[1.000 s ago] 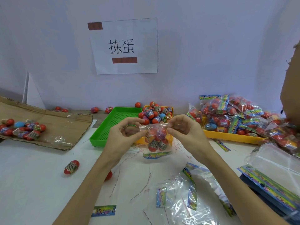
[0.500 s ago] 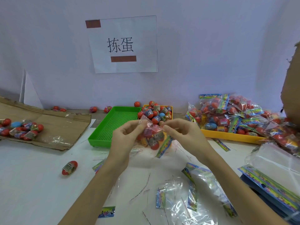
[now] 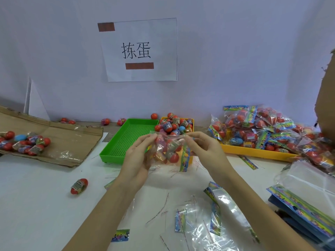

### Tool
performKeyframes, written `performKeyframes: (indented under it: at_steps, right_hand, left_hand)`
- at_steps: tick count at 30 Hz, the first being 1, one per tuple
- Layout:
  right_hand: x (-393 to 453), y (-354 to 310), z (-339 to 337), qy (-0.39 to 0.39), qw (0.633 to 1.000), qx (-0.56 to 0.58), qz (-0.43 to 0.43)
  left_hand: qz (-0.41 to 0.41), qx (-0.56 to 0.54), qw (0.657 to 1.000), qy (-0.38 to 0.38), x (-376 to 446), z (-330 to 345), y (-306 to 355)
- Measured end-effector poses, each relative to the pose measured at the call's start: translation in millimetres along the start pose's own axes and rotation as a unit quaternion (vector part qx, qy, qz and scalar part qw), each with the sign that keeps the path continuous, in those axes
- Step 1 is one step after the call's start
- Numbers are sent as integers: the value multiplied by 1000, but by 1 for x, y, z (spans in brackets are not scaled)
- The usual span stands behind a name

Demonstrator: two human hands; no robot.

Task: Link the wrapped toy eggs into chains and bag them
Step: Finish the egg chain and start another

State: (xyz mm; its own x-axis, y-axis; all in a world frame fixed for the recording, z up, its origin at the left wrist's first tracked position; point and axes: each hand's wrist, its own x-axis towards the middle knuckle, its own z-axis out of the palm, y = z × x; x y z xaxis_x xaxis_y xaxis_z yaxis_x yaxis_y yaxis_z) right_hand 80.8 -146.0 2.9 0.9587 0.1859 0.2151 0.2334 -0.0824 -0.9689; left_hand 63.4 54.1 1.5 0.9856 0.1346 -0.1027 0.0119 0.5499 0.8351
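Above the white worktop (image 3: 36,205), dead centre, I hold a clear, crinkly plastic bag (image 3: 169,151) stuffed with glossy toy eggs, mostly red; how many sit inside I cannot count through the film. My left hand (image 3: 139,158) pinches the bag's top corner at 9 o'clock, fingers curled round its side, and my right hand (image 3: 203,151) pinches the top edge at 3 o'clock, so the mouth is stretched between them. A colourful printed header strip (image 3: 185,159) hangs down the bag's right side. At 12 o'clock, just behind the bag, stand two perforated plastic trays: a green tray (image 3: 126,140), rectangular and grid-floored, and beside it a small yellow tray (image 3: 192,122) heaped with loose eggs. At 2 o'clock a long yellow tray (image 3: 253,153) carries a shiny pile of filled bags (image 3: 262,127), too many to count. At 9 o'clock a flattened sheet of brown cardboard (image 3: 68,140) bears a cluster of wrapped eggs (image 3: 25,142), one of them blue. One single egg (image 3: 79,186), red with a printed band, lies on the worktop at 8 o'clock. Slack empty bags (image 3: 208,223) sprawl at 5 o'clock, and a flat stack of printed cards (image 3: 304,209) lies at 4 o'clock.
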Motion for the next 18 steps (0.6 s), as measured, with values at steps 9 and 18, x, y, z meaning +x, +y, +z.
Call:
performKeyframes:
  at_steps: [9,18]
  right_hand:
    - [0,2,-5,28,998,39,27]
    - [3,3,-13,50,998,45,3]
  left_hand:
    - [24,84,993,-80,-3,-2,6]
    - [32,187,973,-131,-3,-5,-4]
